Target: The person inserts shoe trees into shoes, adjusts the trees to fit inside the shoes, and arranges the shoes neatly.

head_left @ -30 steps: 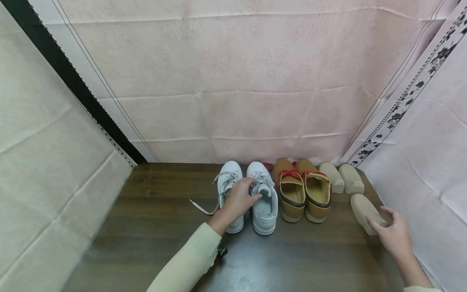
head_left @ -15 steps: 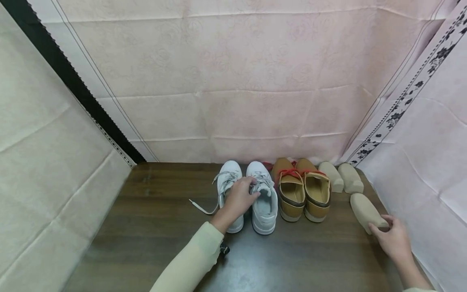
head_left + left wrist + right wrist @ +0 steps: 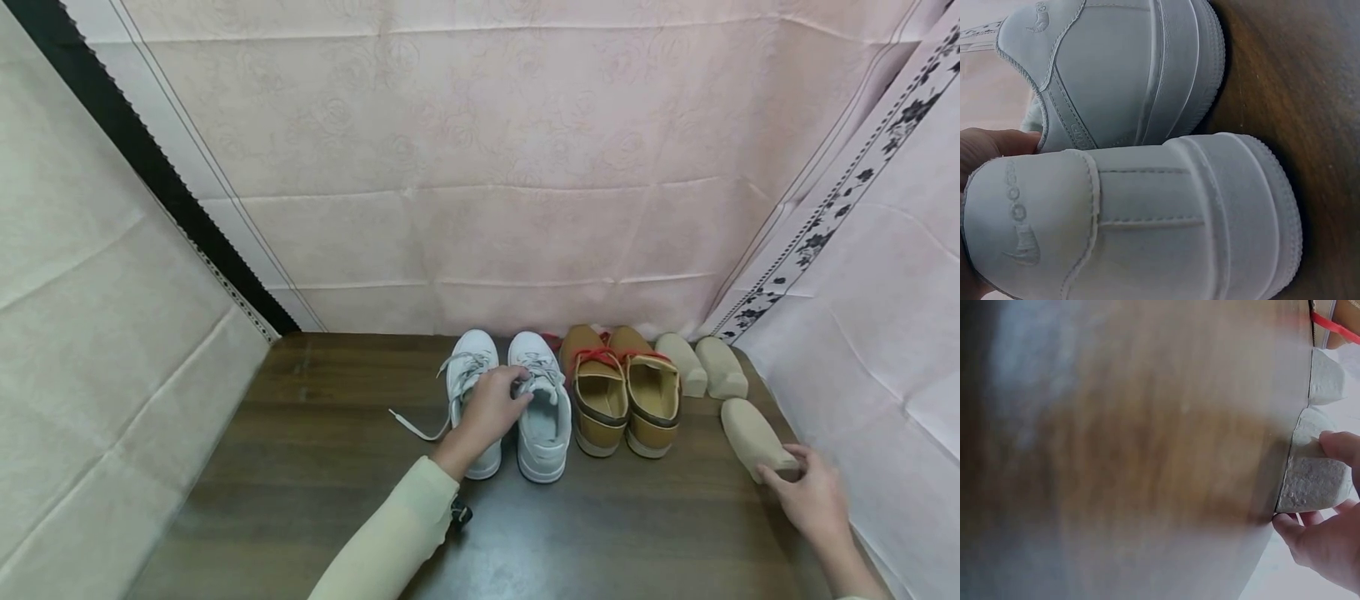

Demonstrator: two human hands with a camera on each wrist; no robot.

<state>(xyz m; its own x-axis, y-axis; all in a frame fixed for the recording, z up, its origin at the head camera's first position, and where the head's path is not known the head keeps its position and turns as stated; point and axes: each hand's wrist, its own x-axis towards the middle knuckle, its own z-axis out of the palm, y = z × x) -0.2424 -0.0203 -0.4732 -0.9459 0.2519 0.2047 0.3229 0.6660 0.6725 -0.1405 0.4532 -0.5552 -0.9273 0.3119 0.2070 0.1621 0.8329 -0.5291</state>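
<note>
My left hand lies over the opening of the left white sneaker, which has a loose lace trailing left. Its thumb and fingertips reach toward the right white sneaker, with a gap between them. In the left wrist view a finger shows at the collar between the two sneaker heels. My right hand grips the blunt end of a beige, rounded shoe insert on the wooden surface. In the right wrist view thumb and fingers sit on opposite sides of that rough-textured insert.
Two tan shoes with red laces stand right of the sneakers. Beyond them, two more beige inserts lie against the back cloth. White cloth hangs close beside my right hand. Brown wood spreads to the left.
My right hand has moved slightly left and inward, and its fingers have closed round the end of the front insert. The left hand has stayed nearly still over the sneakers.
</note>
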